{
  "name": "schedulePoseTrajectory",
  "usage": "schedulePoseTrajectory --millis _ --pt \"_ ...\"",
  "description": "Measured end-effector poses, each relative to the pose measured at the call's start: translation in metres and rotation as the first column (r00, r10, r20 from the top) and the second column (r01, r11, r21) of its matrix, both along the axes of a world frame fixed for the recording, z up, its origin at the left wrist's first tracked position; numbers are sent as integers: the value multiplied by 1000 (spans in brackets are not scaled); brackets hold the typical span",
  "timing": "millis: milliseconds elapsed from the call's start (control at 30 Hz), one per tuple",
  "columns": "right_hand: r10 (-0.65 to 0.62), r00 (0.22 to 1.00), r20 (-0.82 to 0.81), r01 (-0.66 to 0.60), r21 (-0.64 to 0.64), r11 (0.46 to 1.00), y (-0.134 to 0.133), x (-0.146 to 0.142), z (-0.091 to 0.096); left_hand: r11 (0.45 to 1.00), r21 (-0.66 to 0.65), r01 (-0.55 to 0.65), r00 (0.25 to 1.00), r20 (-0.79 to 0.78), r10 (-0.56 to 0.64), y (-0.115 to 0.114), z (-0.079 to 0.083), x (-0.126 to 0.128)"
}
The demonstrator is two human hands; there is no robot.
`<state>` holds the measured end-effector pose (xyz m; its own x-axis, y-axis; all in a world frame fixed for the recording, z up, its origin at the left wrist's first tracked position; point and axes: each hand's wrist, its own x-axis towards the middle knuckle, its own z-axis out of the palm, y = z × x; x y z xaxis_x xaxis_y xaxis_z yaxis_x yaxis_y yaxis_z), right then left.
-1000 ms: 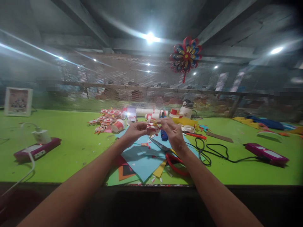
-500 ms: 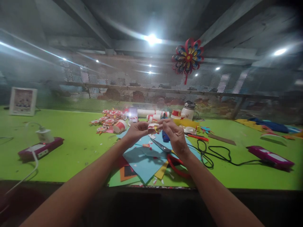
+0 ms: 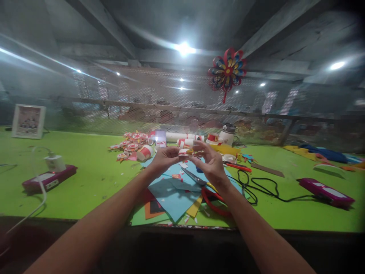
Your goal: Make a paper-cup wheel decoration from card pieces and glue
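Observation:
In my left hand (image 3: 166, 159) is a small red-and-white paper cup piece (image 3: 184, 152), pinched between thumb and fingers above the table. A yellow tab (image 3: 189, 151) shows on its right side. My right hand (image 3: 211, 161) is at that side, its thumb and fingers spread apart around the tab; whether a fingertip touches it is hard to see. Below both hands lie light blue paper sheets (image 3: 171, 196) with small scraps on them. Large scissors with red and yellow handles (image 3: 215, 203) rest there, blades pointing up and left, partly hidden by my right wrist.
Several red-and-white paper turtle-like figures (image 3: 132, 144) are piled at the back left beside a paper cup (image 3: 145, 152). A white bottle (image 3: 227, 134) stands at the back. Purple power strips (image 3: 326, 192) lie at both sides, a black cable (image 3: 265, 186) running to the right one.
My right thumb and fingers have moved apart at the right side of the cup piece, showing more of the yellow tab. My left hand keeps its hold, nearly still.

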<state>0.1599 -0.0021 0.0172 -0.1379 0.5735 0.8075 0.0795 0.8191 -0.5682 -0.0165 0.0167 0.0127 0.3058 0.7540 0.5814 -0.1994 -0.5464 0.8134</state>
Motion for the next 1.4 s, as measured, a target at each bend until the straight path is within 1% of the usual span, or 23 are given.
schedulePoseTrajectory --millis 167,300,400,533,700,767,833,933,1000,1067,1133,1267,1333,1400 --pt "-118 993 6 117 90 989 1 -1 0 998 -22 52 999 -11 -52 1 -2 -2" --pt "-192 981 41 187 102 977 -3 0 1 992 -40 119 993 -14 -120 -1 -1 -3" --pt "-190 980 65 185 83 979 -2 1 0 987 -81 139 989 -44 -142 -5 2 -2" --pt "-177 983 52 176 17 984 3 1 -2 988 -84 132 986 -92 -140 -3 2 0" --pt "-172 984 49 177 -124 976 9 -1 -4 973 -197 116 988 -75 -133 2 -5 1" --pt "-173 985 23 174 -178 968 10 -2 -4 962 -247 116 991 -33 -128 2 -5 1" --pt "-170 985 -36 157 -232 960 11 -2 -5 951 -292 104 995 37 -97 2 -3 1" --pt "-144 980 -135 91 -340 936 11 -4 -6 934 -346 90 987 155 -38 2 2 -2" --pt "-118 979 -169 42 -399 916 11 -5 -7 926 -367 87 973 232 0 5 4 -4" --pt "-87 986 -145 16 -433 901 11 -7 -9 923 -375 87 956 293 29 8 3 -7" --pt "-50 996 -79 8 -458 889 11 -10 -12 921 -378 92 945 324 38 10 2 -8" --pt "12 1000 23 0 -477 879 11 -15 -18 915 -393 90 948 317 42 9 1 -6" --pt "28 999 26 -11 -496 868 11 -17 -20 913 -398 85 952 302 43 6 2 -4" --pt "32 999 -6 -31 -527 850 12 -18 -22 913 -398 91 955 295 33 3 3 -2"
